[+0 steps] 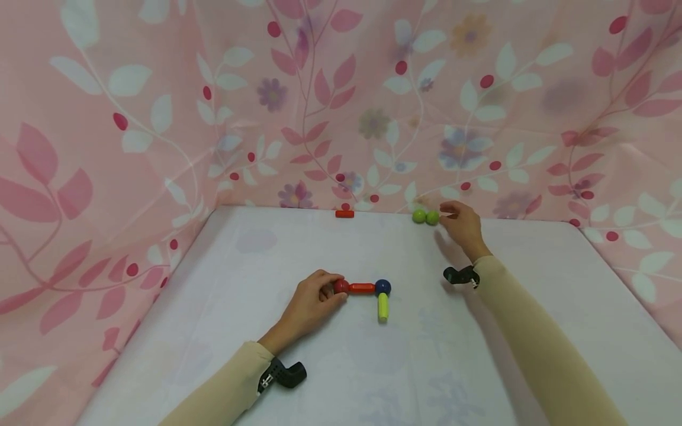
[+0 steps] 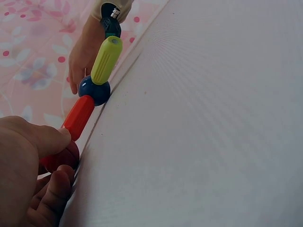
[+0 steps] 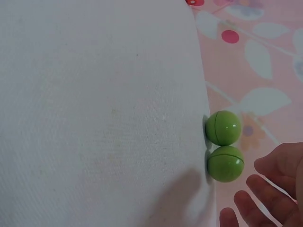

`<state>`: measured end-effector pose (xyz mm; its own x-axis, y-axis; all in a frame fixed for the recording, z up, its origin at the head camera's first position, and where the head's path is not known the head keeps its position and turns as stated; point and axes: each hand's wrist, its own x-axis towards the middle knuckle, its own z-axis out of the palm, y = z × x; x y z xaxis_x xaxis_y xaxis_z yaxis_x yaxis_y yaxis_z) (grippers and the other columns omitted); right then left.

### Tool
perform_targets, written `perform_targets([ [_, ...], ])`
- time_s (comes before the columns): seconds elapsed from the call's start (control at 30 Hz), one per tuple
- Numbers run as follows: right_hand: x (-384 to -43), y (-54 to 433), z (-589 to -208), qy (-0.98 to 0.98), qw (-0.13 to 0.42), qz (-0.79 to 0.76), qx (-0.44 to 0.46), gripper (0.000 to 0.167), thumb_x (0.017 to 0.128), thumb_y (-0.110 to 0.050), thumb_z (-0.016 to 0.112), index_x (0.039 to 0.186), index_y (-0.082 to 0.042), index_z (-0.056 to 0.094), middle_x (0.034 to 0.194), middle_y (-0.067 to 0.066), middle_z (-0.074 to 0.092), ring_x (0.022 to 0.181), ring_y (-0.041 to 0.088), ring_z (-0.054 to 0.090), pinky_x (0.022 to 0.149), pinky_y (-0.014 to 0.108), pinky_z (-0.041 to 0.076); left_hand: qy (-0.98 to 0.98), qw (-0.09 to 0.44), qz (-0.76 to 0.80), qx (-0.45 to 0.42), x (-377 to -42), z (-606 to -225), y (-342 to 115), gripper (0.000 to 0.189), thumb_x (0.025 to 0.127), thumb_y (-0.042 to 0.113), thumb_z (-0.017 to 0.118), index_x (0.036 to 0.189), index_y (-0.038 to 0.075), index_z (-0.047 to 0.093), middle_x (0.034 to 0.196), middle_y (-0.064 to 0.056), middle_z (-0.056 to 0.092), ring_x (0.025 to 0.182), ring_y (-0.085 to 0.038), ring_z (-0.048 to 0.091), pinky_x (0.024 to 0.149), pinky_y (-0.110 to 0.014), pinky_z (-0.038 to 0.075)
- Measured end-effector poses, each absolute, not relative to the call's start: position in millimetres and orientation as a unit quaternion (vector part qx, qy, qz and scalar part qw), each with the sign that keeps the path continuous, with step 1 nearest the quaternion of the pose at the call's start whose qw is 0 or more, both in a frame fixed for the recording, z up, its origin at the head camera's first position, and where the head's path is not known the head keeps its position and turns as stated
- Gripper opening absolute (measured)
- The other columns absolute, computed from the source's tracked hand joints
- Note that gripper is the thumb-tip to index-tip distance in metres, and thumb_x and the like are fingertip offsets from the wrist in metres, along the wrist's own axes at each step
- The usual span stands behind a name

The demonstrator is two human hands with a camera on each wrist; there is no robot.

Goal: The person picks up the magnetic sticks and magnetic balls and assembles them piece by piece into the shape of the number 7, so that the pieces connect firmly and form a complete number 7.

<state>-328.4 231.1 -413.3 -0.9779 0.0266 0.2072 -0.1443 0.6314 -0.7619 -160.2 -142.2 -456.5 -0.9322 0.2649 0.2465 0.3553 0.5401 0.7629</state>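
My left hand (image 1: 311,302) grips a red ball (image 1: 341,287) between thumb and fingers. From that ball a red rod (image 1: 362,288) runs to a dark blue ball (image 1: 382,287). A yellow-green rod (image 1: 383,308) juts from the blue ball toward the near side of the table. At the back edge, my right hand (image 1: 462,228) is just right of two green balls (image 1: 433,218) that sit side by side. In the right wrist view its fingers (image 3: 270,198) are spread and loosely bent beside the nearer green ball (image 3: 226,164), with a gap between.
Another red rod (image 1: 344,214) lies at the back edge of the white-covered table (image 1: 256,378), left of the green balls. Behind and at the sides hangs a pink flowered cloth (image 1: 341,89). Each wrist carries a black camera (image 1: 290,375).
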Motion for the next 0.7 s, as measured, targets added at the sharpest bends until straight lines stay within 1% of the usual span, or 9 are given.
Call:
perform_targets([
  [0.13,-332.4,233.3,-414.3,-0.909,0.083,0.404,0.054,0.044,0.100,-0.006,0.058,0.142,0.004,0.056,0.144,0.026,0.056,0.125,0.046,0.057,0.105,0.058,0.042,-0.875,0.048,-0.447,-0.179,-160.0,-456.5,-142.3,0.033,0.095,0.020,0.080,0.125,0.011,0.072,0.103,0.006,0.061,0.080,-0.011,0.057,0.069,-0.028,0.051],
  [0.33,-337.1,233.1,-416.0,-0.927,0.036,0.363,0.081,0.049,0.103,-0.008,0.054,0.150,0.002,0.048,0.155,0.027,0.043,0.134,0.049,0.048,0.108,0.062,0.038,-0.873,0.055,-0.449,-0.181,-160.7,-456.9,-142.8,0.032,0.094,0.019,0.080,0.124,0.011,0.073,0.102,0.006,0.061,0.079,-0.011,0.056,0.068,-0.028,0.050],
  [0.5,-337.8,231.6,-417.4,-0.934,0.008,0.348,0.087,0.050,0.104,-0.009,0.052,0.153,0.000,0.046,0.156,0.026,0.042,0.136,0.049,0.045,0.106,0.062,0.040,-0.872,0.059,-0.451,-0.184,-160.7,-456.9,-142.9,0.031,0.094,0.018,0.081,0.123,0.012,0.073,0.101,0.006,0.061,0.078,-0.011,0.056,0.068,-0.028,0.050],
  [0.7,-335.7,230.0,-418.3,-0.935,-0.004,0.344,0.089,0.054,0.101,-0.008,0.051,0.154,0.000,0.044,0.154,0.029,0.043,0.136,0.050,0.044,0.106,0.063,0.039,-0.872,0.054,-0.451,-0.182,-161.1,-457.3,-143.2,0.033,0.094,0.019,0.081,0.125,0.012,0.073,0.102,0.006,0.061,0.079,-0.011,0.057,0.068,-0.028,0.050],
])
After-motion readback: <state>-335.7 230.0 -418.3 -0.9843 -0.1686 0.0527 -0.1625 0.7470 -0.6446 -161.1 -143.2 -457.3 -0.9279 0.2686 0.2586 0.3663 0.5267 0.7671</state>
